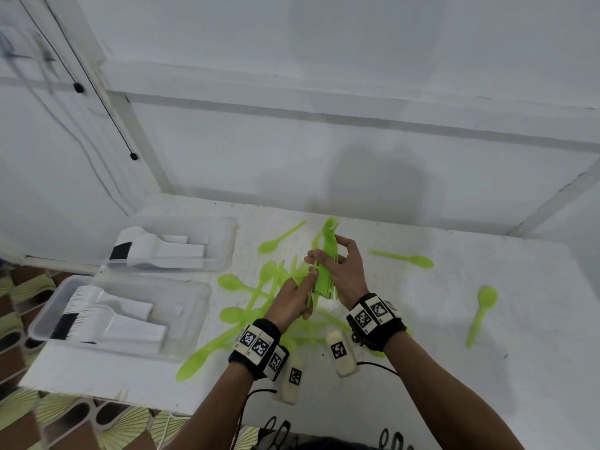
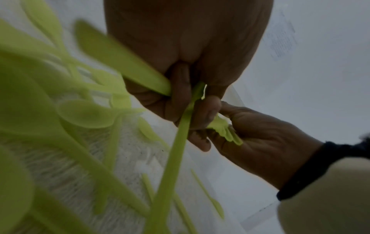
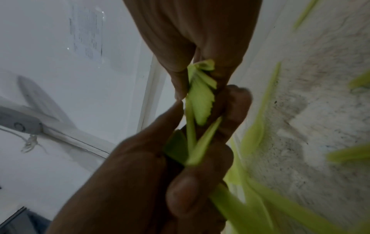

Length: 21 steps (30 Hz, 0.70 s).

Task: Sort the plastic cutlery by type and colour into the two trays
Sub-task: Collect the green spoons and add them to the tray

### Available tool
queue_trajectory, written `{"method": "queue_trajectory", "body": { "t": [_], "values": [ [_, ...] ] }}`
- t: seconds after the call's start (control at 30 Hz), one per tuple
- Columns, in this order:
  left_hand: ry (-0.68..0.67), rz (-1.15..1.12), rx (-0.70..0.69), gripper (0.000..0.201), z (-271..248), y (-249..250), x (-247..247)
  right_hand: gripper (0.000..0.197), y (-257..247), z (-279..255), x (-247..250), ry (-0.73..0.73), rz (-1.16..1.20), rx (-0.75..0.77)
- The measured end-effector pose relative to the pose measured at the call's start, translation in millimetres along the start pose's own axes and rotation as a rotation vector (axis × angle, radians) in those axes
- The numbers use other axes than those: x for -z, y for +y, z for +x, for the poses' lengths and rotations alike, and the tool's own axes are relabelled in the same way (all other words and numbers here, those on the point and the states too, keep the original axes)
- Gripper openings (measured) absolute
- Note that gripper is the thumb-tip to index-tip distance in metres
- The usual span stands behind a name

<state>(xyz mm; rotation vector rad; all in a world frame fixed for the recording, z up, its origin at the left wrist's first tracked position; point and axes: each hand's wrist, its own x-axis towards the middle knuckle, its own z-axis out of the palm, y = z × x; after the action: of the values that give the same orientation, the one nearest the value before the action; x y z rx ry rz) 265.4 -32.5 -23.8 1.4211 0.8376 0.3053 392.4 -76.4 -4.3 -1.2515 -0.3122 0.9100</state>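
1. Fingers of the right hand are curled round a bunch of green forks, stacked together and held above the table, tines pointing to the far side.
2. The left hand meets the same bunch from the near left, its fingers and thumb closed on green handles at the lower end; the left wrist view shows a long green handle pinched between its fingers, and the two hands touch there.
3. Which single piece the left hand is working cannot be told; the close views are blurred.
4. Under and just left of the hands lies a heap of green spoons, crossing one another on the white table.
5. Three more green spoons lie apart from the heap: a far spoon just left of the fork tines, a right spoon beyond the right hand, and a far-right spoon well off to the right.
6. At the left edge of the table stand two clear trays side by side. The far tray holds white cutlery with a dark band at one end; the near tray holds stacked white forks and spoons, also with a dark piece at its left end.
7. Each wrist wears a black band carrying white marker tags.
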Motion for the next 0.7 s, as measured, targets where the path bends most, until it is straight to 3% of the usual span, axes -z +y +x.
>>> {"method": "queue_trajectory", "body": {
  "t": [0.1,0.23,0.37,0.43,0.57,0.7],
  "values": [
    [-0.009,0.028,-0.004,0.067,-2,5,0,0.048,-2,3,1,0.086,0.067,0.032],
    [0.108,0.07,-0.181,0.037,4,-3,7,0.044,-9,11,10,0.121,0.136,0.0],
    [0.175,-0.016,-0.241,0.017,7,-2,17,0.045,0,10,20,0.145,0.008,-0.025],
    [0.18,0.012,-0.265,0.021,6,2,18,0.044,8,8,22,0.136,-0.068,-0.031],
    [0.173,0.147,-0.238,0.052,10,-3,14,0.043,19,2,16,0.121,-0.198,-0.008],
    [0.244,0.121,-0.192,0.033,14,-11,9,0.033,25,3,14,0.18,-0.254,0.012]
  ]
}}
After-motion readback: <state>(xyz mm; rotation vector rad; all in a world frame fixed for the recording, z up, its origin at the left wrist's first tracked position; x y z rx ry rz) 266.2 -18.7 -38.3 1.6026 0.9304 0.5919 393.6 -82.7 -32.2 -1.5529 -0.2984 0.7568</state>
